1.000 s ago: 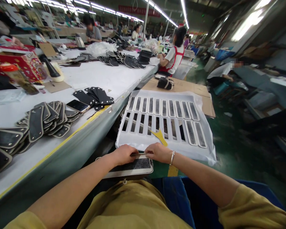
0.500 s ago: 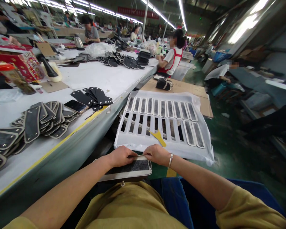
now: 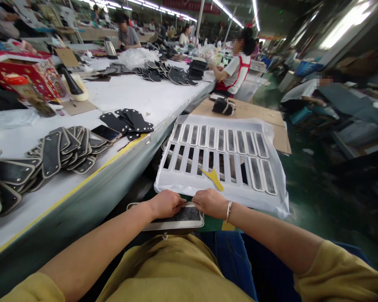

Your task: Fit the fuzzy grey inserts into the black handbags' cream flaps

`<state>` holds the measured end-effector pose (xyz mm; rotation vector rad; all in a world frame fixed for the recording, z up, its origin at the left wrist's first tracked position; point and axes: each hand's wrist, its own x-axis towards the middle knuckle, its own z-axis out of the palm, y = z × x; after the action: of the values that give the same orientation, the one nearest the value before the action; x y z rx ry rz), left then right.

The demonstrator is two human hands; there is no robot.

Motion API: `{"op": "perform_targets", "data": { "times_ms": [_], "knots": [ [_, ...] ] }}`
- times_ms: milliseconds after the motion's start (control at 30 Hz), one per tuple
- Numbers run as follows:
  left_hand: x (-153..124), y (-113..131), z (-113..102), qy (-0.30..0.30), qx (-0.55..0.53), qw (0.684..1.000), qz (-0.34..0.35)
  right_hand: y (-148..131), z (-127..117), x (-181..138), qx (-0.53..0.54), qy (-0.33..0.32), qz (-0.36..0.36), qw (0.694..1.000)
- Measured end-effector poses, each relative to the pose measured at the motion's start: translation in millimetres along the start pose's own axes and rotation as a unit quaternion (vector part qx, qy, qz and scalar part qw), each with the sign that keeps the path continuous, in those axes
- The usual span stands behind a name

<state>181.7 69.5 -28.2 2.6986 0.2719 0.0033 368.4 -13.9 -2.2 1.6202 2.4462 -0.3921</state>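
Note:
Close in front of my body is a dark grey, rectangular panel with a cream border and rounded corners (image 3: 185,217). My left hand (image 3: 167,204) pinches its far edge near the middle, its fingers closed and partly hiding the panel. At the right end of that same edge, my right hand (image 3: 209,203), with a bracelet on the wrist, is closed in a pinch too. Just beyond both hands lies a white-covered slotted rack (image 3: 173,184). Similar cream-edged panels (image 3: 221,139) fill its back row, and two more (image 3: 255,174) lie at the front right. A yellow forked flat tool (image 3: 213,178) rests across the slots.
On the long white table (image 3: 113,90) to the left lie a heap of cream-edged dark pieces (image 3: 51,154), a phone (image 3: 106,134) and black pieces (image 3: 132,121). Cardboard (image 3: 255,111) lies behind the rack. A person in red straps (image 3: 237,75) sits farther back; others work around.
The view has shifted slightly, so the surroundings sit a little farther right and the table lower. My fingers have crept apart a little along the panel's edge; both hands keep their hold.

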Motion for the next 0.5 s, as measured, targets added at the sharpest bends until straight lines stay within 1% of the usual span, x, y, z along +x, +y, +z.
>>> {"op": "perform_targets", "data": {
  "times_ms": [133, 267, 367, 500],
  "knots": [
    [0.8, 2.6, 0.2, 0.002, 0.014, 1.000, 0.002, -5.9, -1.9, -0.1, -0.034, -0.019, -0.008, 0.999],
    [0.3, 5.5, 1.2, -0.005, 0.034, 0.999, -0.002, -18.1, -7.0, -2.3, -0.097, -0.043, -0.044, 0.993],
    [1.4, 10.2, 2.6, -0.024, 0.058, 0.998, -0.001, -36.1, -9.0, -4.8, -0.158, -0.063, -0.070, 0.983],
    [4.8, 18.5, 1.8, -0.066, 0.115, 0.991, 0.010, -58.5, -7.9, -5.1, -0.226, -0.059, -0.065, 0.970]
  ]
}}
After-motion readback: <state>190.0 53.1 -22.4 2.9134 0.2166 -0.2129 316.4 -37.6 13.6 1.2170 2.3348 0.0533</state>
